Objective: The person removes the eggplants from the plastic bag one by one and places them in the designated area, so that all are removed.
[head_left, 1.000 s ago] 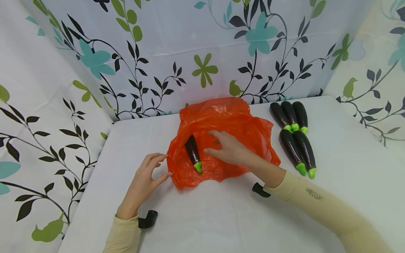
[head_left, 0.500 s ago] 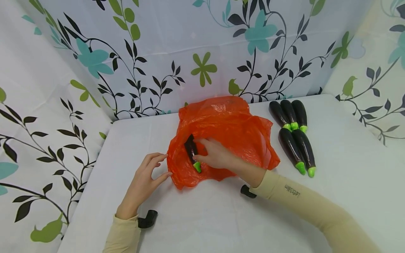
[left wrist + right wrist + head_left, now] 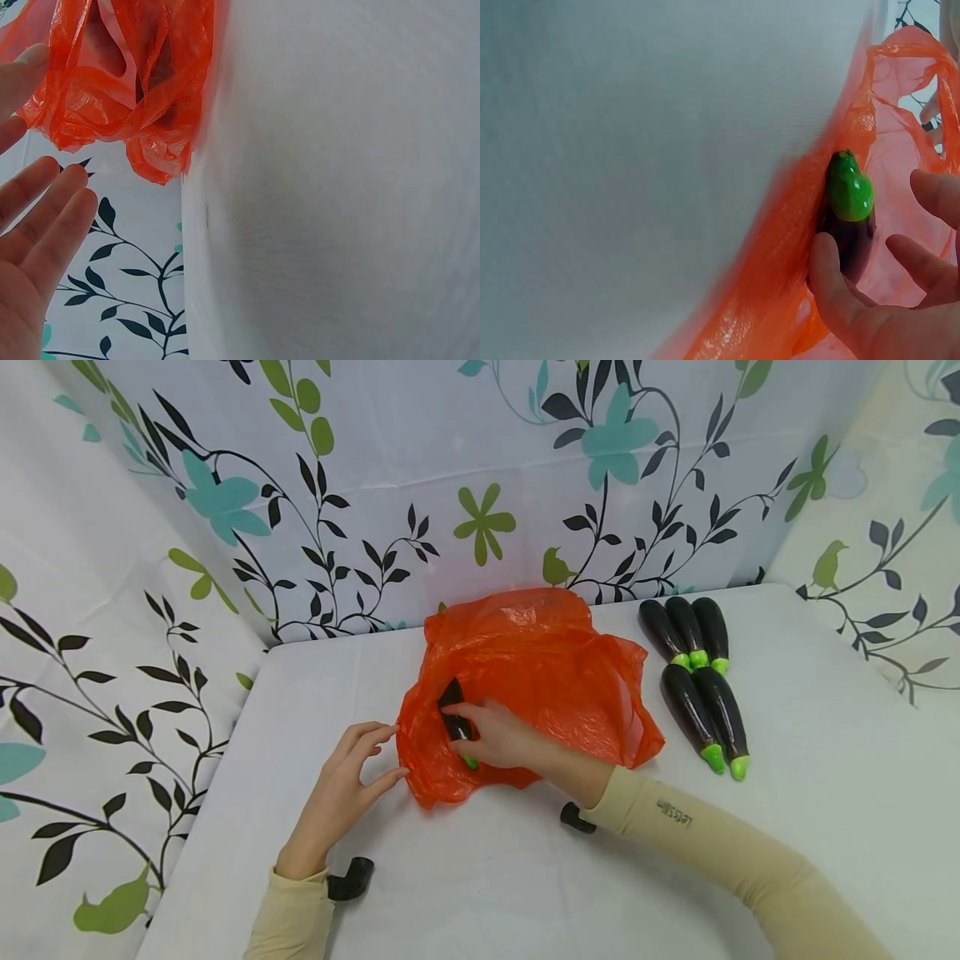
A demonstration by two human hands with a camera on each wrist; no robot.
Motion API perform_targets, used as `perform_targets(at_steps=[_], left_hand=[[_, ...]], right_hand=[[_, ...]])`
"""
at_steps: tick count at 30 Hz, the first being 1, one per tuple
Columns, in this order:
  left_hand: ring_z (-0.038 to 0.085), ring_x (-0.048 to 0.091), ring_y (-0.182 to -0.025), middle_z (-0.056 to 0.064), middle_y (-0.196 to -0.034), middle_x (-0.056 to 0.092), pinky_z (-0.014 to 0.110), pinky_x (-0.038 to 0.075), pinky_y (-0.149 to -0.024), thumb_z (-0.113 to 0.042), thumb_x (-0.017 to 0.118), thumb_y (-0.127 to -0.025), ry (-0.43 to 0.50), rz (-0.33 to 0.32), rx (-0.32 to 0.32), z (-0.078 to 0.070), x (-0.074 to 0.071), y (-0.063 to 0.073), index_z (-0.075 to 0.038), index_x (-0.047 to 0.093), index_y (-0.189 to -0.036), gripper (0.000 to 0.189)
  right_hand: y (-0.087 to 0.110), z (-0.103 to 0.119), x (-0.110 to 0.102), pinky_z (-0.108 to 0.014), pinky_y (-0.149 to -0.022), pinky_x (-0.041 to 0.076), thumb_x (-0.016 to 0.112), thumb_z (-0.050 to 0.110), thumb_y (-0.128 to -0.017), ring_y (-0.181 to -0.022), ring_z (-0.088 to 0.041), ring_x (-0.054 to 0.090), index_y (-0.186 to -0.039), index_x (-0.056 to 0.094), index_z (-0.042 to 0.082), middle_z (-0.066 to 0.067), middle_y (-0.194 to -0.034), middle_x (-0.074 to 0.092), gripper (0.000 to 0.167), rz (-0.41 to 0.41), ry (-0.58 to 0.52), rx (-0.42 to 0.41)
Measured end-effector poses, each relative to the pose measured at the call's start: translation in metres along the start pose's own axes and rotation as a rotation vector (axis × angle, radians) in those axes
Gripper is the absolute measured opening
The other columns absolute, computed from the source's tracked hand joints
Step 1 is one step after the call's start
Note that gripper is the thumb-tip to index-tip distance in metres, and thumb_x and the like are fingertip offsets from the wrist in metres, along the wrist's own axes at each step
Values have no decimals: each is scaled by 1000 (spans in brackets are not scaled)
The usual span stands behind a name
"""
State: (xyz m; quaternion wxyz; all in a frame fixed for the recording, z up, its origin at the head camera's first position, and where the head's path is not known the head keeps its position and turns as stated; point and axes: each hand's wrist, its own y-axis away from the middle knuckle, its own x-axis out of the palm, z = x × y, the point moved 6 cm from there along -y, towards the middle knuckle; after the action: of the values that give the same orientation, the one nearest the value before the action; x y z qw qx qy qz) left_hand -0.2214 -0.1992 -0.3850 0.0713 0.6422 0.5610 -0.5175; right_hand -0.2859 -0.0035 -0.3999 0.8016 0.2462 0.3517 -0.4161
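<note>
A dark purple eggplant (image 3: pixel 453 718) with a bright green cap (image 3: pixel 850 196) lies at the left part of a spread red plastic bag (image 3: pixel 562 693). My right hand (image 3: pixel 498 735) reaches over it from the right; in the right wrist view the thumb lies along its side, while the other fingers stand spread across from the thumb. The hand covers part of the eggplant in the head view. At the bag's left edge, my left hand (image 3: pixel 345 789) touches the plastic with thumb and forefinger tips held apart. Its other fingers (image 3: pixel 64 232) are extended.
Several more eggplants (image 3: pixel 686 714) lie in two groups at the right of the white table (image 3: pixel 480 877), beyond the bag. A patterned leaf-print curtain (image 3: pixel 420 452) rises behind the table and along its sides. Black camera mounts (image 3: pixel 350 878) sit at the wrists.
My right hand has moved left from over the middle of the bag onto the eggplant. The left hand and the bag have stayed nearly still.
</note>
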Motion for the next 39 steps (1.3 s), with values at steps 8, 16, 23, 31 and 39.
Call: perform_targets(at_steps=[8,16,23,31,39], left_hand=[[29,60,-102,8,-126,52,41,57,-84,-8,86,-74,0,1,2,-1,0,-1,-7,57,-130,63],[29,60,-103,8,-126,52,42,57,-85,-9,86,-74,0,3,3,-1,0,-3,-8,57,-130,63],[28,60,-103,7,-125,53,41,56,-85,-9,86,-74,-9,-2,14,-1,0,-3,-7,58,-130,63],[29,60,-103,9,-125,53,42,57,-85,-9,86,-74,0,8,5,-1,1,-3,-7,57,-130,63],[29,60,-102,9,-125,53,41,57,-84,-9,86,-74,-4,7,-9,-1,0,-2,-7,58,-130,63]], right_hand=[[-2,-3,4,-43,-97,48,68,30,-93,-118,-25,45,-144,49,20,-12,-134,52,55,13,19,2],[-3,-5,4,-43,-99,47,67,29,-94,-118,-26,46,-143,49,18,-11,-133,54,54,14,19,-8],[-3,-6,5,-43,-100,45,67,28,-94,-117,-25,46,-141,51,16,-11,-131,54,51,1,-6,-7],[1,-10,-4,-44,-100,44,66,22,-95,-116,-25,46,-132,59,17,-9,-128,56,38,-79,-80,3],[16,-16,-21,-45,-103,43,63,17,-96,-120,-27,47,-134,58,22,-8,-133,55,38,-106,-81,-3]])
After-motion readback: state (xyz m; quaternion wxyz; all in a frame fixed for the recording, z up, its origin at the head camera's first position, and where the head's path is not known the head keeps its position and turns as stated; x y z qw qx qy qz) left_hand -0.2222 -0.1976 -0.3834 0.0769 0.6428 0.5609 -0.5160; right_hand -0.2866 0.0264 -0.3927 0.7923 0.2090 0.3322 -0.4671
